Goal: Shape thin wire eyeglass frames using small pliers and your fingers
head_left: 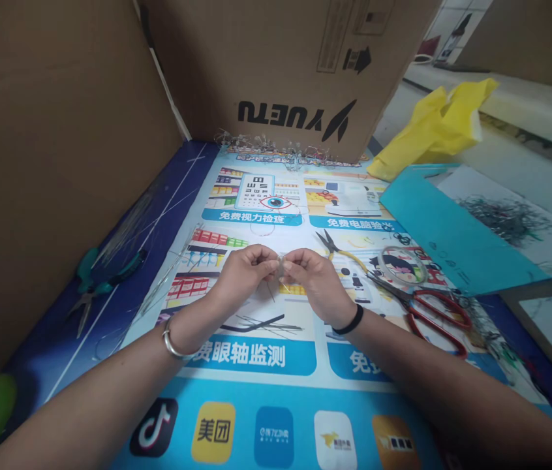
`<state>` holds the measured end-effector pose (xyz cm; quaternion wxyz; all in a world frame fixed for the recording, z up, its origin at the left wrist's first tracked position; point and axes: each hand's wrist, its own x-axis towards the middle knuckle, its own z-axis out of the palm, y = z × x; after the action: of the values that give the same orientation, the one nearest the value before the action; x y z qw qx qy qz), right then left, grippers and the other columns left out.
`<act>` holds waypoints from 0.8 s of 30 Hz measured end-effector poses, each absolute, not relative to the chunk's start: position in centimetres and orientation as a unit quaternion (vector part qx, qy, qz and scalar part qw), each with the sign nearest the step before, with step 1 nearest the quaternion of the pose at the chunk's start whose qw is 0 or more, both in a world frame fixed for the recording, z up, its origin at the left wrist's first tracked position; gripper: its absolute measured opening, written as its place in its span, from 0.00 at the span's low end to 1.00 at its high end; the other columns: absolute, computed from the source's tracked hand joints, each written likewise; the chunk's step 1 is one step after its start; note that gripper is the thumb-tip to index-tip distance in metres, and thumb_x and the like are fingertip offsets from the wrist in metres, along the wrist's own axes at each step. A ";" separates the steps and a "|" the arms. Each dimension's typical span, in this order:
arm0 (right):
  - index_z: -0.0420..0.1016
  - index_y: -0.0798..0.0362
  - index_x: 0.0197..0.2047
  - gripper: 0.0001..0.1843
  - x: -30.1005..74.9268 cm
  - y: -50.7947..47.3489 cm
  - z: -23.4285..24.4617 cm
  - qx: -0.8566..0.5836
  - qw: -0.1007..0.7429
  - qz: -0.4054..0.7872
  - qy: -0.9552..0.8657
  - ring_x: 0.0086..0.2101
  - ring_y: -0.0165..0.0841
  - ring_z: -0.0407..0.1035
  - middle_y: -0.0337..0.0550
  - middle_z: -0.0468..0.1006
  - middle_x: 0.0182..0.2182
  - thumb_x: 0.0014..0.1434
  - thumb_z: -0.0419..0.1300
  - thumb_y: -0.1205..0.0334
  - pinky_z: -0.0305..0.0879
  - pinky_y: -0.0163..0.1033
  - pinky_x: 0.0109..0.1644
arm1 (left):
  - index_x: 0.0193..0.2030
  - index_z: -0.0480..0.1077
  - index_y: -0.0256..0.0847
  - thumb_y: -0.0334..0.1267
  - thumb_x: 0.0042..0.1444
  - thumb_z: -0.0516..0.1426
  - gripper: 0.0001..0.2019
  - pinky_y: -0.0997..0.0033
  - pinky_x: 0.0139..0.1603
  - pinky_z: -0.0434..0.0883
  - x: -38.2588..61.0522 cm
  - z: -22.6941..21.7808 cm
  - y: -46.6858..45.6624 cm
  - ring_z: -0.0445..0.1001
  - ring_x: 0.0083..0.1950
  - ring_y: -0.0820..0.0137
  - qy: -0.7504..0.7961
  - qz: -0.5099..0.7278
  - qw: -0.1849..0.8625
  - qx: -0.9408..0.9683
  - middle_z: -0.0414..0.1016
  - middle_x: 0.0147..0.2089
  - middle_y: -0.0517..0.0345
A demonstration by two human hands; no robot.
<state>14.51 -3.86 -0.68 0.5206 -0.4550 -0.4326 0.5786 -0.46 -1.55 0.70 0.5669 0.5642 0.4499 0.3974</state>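
Note:
My left hand [249,266] and my right hand [316,277] meet over the middle of the printed sheet, fingertips pinched almost together. Between them is a small piece of thin wire [271,291], whose ends stick out below the fingers; its finer details are too small to make out. Several dark cut wires [266,324] lie on the sheet just below my hands. To the right of my right hand rest pliers with yellow handles [335,247], their jaws apart. Beyond them are scissors with red handles [440,320] and a clear round spool [402,266].
Teal-handled pliers [91,281] lie at left beside loose long wires [132,222]. Tall cardboard [276,59] stands behind, with a row of tangled wire pieces [295,153] at its foot. At right are a teal folder [445,228], a dark wire heap [504,219] and a yellow bag [427,130].

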 end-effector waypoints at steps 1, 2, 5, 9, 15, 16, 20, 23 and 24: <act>0.70 0.54 0.30 0.12 14.5 -3.8 -0.7 -0.455 0.521 0.579 -0.432 0.27 0.25 0.66 0.34 0.70 0.27 0.45 0.65 0.56 0.68 0.35 0.34 | 0.29 0.69 0.36 0.34 0.48 0.58 0.04 0.76 0.29 0.65 -0.5 0.7 -1.5 0.68 0.26 0.77 0.450 0.397 0.565 0.566 0.70 0.24 0.61; 0.70 0.54 0.30 0.12 14.5 -3.8 -0.7 -0.453 0.521 0.579 -0.433 0.27 0.25 0.66 0.34 0.70 0.27 0.45 0.65 0.56 0.68 0.36 0.34 | 0.29 0.69 0.36 0.34 0.48 0.58 0.04 0.76 0.29 0.65 -0.5 0.6 -1.5 0.68 0.26 0.77 0.450 0.396 0.563 0.568 0.70 0.24 0.61; 0.70 0.54 0.30 0.12 14.5 -3.7 -0.9 -0.452 0.521 0.578 -0.436 0.28 0.26 0.67 0.35 0.70 0.27 0.46 0.65 0.56 0.68 0.36 0.35 | 0.29 0.69 0.36 0.34 0.48 0.58 0.04 0.76 0.29 0.65 -0.5 0.5 -1.5 0.68 0.26 0.77 0.450 0.396 0.558 0.574 0.70 0.24 0.61; 0.70 0.54 0.31 0.12 14.6 -3.7 -1.0 -0.452 0.522 0.573 -0.440 0.28 0.26 0.67 0.35 0.71 0.27 0.47 0.65 0.56 0.69 0.37 0.35 | 0.30 0.69 0.37 0.35 0.49 0.58 0.04 0.76 0.30 0.65 -0.5 0.2 -1.5 0.68 0.27 0.76 0.446 0.402 0.556 0.574 0.71 0.25 0.61; 0.70 0.54 0.31 0.11 14.5 -3.7 -1.0 -0.452 0.523 0.572 -0.442 0.27 0.26 0.67 0.35 0.71 0.27 0.47 0.64 0.56 0.68 0.36 0.34 | 0.29 0.70 0.37 0.35 0.49 0.58 0.04 0.77 0.30 0.64 -0.4 0.3 -1.5 0.67 0.27 0.77 0.453 0.402 0.549 0.576 0.71 0.25 0.61; 0.70 0.54 0.31 0.11 14.5 -3.7 -1.0 -0.453 0.522 0.571 -0.443 0.27 0.26 0.67 0.35 0.71 0.27 0.47 0.64 0.56 0.68 0.36 0.34 | 0.29 0.70 0.37 0.35 0.49 0.58 0.04 0.77 0.30 0.64 -0.5 0.3 -1.5 0.67 0.27 0.77 0.454 0.402 0.549 0.576 0.70 0.25 0.61; 0.69 0.54 0.31 0.11 14.6 -3.6 -0.9 -0.477 0.506 0.550 -0.462 0.25 0.25 0.66 0.34 0.70 0.26 0.47 0.63 0.56 0.68 0.35 0.31 | 0.30 0.69 0.37 0.35 0.47 0.59 0.04 0.77 0.29 0.65 -0.6 0.3 -1.4 0.67 0.26 0.77 0.451 0.391 0.560 0.575 0.70 0.25 0.61; 0.69 0.54 0.32 0.11 15.0 -3.3 -0.8 -0.518 0.471 0.513 -0.497 0.22 0.25 0.65 0.34 0.69 0.23 0.48 0.62 0.56 0.67 0.34 0.27 | 0.31 0.69 0.37 0.35 0.46 0.60 0.06 0.77 0.28 0.65 -0.8 0.4 -1.1 0.66 0.25 0.78 0.447 0.383 0.569 0.574 0.69 0.26 0.62; 0.69 0.54 0.32 0.10 15.2 -3.2 -0.8 -0.532 0.455 0.496 -0.514 0.22 0.25 0.65 0.34 0.69 0.23 0.48 0.61 0.57 0.66 0.34 0.26 | 0.31 0.69 0.37 0.36 0.46 0.60 0.07 0.77 0.28 0.65 -0.9 0.4 -1.0 0.66 0.25 0.78 0.448 0.386 0.563 0.577 0.69 0.26 0.62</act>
<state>15.24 -3.16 -0.81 0.4550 -0.5316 -0.5139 0.4964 -0.90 -0.97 0.36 0.5627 0.5773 0.4481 0.3864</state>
